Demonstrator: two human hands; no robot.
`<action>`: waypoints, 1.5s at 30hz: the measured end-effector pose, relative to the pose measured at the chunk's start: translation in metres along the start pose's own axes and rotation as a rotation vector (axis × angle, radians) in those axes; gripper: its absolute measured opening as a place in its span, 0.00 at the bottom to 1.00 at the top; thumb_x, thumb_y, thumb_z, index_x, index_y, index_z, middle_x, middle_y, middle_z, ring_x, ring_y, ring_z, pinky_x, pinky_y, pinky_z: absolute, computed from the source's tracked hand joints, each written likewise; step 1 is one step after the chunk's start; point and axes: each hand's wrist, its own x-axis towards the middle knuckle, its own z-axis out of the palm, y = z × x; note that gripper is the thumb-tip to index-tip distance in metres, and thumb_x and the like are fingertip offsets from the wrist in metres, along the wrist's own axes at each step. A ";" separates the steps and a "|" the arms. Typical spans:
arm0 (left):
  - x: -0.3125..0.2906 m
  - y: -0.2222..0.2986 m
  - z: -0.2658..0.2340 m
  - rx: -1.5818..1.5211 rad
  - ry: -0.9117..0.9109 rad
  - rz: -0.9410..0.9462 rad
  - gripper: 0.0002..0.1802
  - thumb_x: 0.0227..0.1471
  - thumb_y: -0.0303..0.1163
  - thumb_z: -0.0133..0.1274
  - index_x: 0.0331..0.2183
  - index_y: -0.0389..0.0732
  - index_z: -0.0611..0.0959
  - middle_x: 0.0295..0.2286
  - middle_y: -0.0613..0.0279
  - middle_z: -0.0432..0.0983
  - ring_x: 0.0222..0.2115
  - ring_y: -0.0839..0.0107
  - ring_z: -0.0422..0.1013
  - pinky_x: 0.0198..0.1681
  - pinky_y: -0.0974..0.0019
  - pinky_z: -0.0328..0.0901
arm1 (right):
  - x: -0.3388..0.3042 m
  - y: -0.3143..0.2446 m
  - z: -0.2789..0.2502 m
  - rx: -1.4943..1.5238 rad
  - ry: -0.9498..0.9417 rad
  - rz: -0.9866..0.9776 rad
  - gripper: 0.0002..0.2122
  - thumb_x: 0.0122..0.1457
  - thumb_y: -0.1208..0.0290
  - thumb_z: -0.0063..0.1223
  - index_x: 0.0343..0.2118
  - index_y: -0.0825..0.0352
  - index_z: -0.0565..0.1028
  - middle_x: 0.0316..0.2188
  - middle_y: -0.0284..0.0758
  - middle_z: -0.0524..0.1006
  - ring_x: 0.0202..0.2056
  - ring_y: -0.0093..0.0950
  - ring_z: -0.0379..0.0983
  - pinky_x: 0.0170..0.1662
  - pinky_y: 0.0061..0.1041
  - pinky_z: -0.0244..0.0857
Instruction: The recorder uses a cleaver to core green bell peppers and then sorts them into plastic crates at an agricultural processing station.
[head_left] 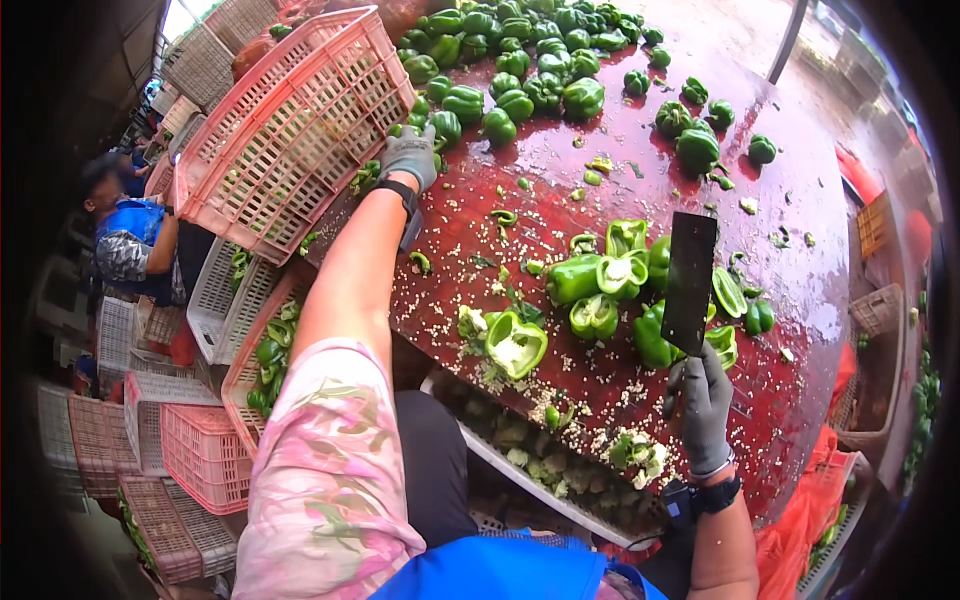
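My right hand (703,405), in a grey glove, is closed round the handle of a cleaver (690,285). Its dark, broad blade points away from me, above several cut green bell peppers. One halved bell pepper (516,345) lies with its hollow inside facing up. Stretched far forward, my left hand (410,158), also gloved in grey, is at the edge of the pile of whole bell peppers (540,60), next to a tilted pink crate (290,130). Its fingers look extended over the peppers there; the fingertips are partly hidden.
Seeds and pepper scraps litter the wet red table (450,230). Below its near edge is a white-rimmed bin (560,500) of pepper cores. Stacked crates (205,455) fill the left side, where another person (140,235) in a blue vest works. Red plastic sheeting (790,530) hangs at the right.
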 end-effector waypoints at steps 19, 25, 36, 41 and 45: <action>-0.188 0.202 -0.091 -1.774 -0.302 0.440 0.29 0.44 0.23 0.67 0.48 0.34 0.74 0.40 0.56 0.78 0.42 0.71 0.74 0.48 0.68 0.70 | -0.012 -0.034 -0.004 -0.167 -0.040 -0.566 0.20 0.70 0.66 0.40 0.61 0.70 0.64 0.22 0.29 0.71 0.19 0.15 0.66 0.23 0.16 0.61; -0.219 0.224 -0.092 -1.826 -0.269 0.294 0.29 0.42 0.20 0.66 0.47 0.33 0.74 0.40 0.57 0.78 0.40 0.70 0.76 0.46 0.67 0.72 | -0.003 0.001 -0.005 -0.242 -0.042 -0.164 0.17 0.67 0.67 0.43 0.56 0.66 0.71 0.26 0.32 0.73 0.24 0.22 0.68 0.27 0.22 0.63; -0.145 0.141 -0.048 -0.779 0.559 0.646 0.28 0.47 0.39 0.65 0.47 0.35 0.79 0.44 0.49 0.75 0.45 0.55 0.71 0.50 0.56 0.66 | -0.004 -0.008 -0.005 0.208 0.107 0.055 0.10 0.70 0.61 0.40 0.38 0.61 0.68 0.23 0.27 0.71 0.15 0.17 0.66 0.15 0.17 0.62; -0.080 -0.060 0.039 -0.208 0.521 -0.196 0.25 0.49 0.47 0.59 0.48 0.49 0.81 0.49 0.45 0.71 0.50 0.50 0.68 0.53 0.52 0.63 | -0.005 -0.019 0.007 0.197 0.053 -0.031 0.14 0.70 0.63 0.40 0.51 0.66 0.68 0.22 0.27 0.70 0.16 0.15 0.65 0.17 0.15 0.62; -0.086 -0.071 0.045 -0.459 0.127 -0.133 0.12 0.51 0.37 0.57 0.37 0.41 0.83 0.41 0.47 0.75 0.44 0.51 0.72 0.48 0.54 0.67 | -0.008 -0.016 0.006 0.104 0.039 -0.037 0.17 0.70 0.64 0.41 0.56 0.68 0.68 0.22 0.27 0.70 0.17 0.14 0.65 0.18 0.15 0.61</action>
